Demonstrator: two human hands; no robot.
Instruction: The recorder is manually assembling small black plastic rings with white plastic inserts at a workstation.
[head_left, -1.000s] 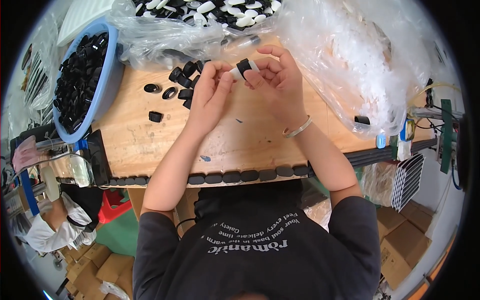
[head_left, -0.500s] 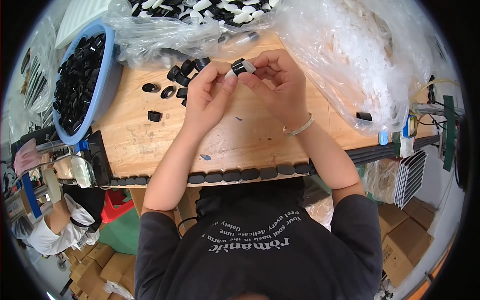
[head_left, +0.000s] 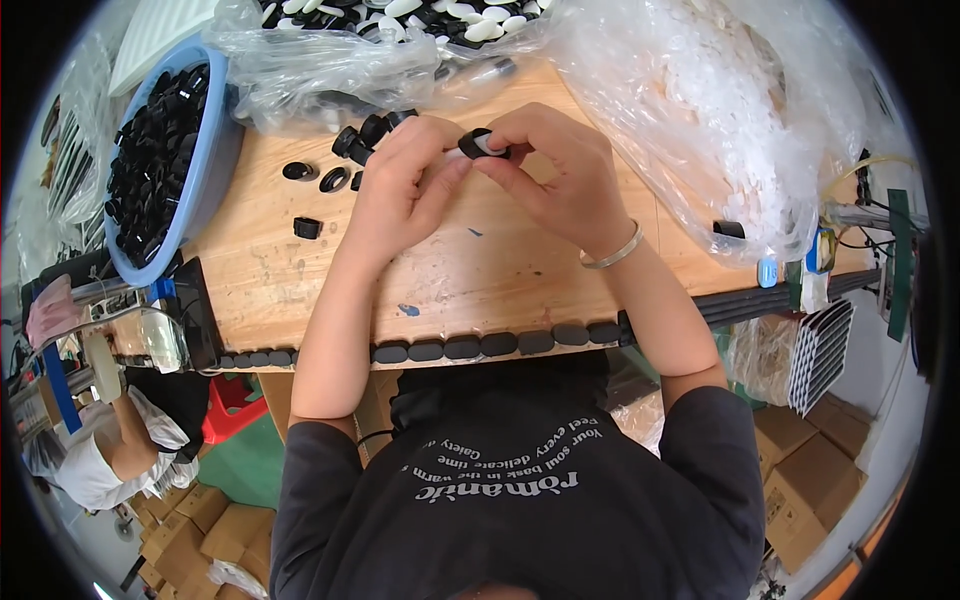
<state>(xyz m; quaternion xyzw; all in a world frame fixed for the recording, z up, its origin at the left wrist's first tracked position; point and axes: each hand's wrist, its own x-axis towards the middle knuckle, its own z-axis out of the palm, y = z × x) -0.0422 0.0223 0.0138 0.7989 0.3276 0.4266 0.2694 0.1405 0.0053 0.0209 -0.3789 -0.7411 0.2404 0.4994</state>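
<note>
Out over the table, both hands meet at a short glossy black ring [head_left: 468, 146] with a whitish plastic piece [head_left: 490, 146] in its opening. My left hand [head_left: 408, 185] is closed, thumb and fingertips pinched at the left side, where a whitish end shows between them. My right hand [head_left: 560, 170] pinches the black ring from the right, its thumb below and index finger above at the opening. How far the whitish piece runs through the ring is hidden by the fingers. Several loose black rings [head_left: 334, 180] lie on the wooden table [head_left: 480, 270] left of my left hand.
A blue basin [head_left: 225, 165] full of black parts stands at left. Clear plastic bags [head_left: 320, 75] lie at the back, near black and white oval pieces [head_left: 485, 30]. A large bag of white pieces [head_left: 730, 130] fills the right. Black ovals [head_left: 462, 347] line the front edge.
The black ring has tilted, so its opening now faces more toward me. My right wrist has shifted slightly outward and down, and my left forearm slightly left.
</note>
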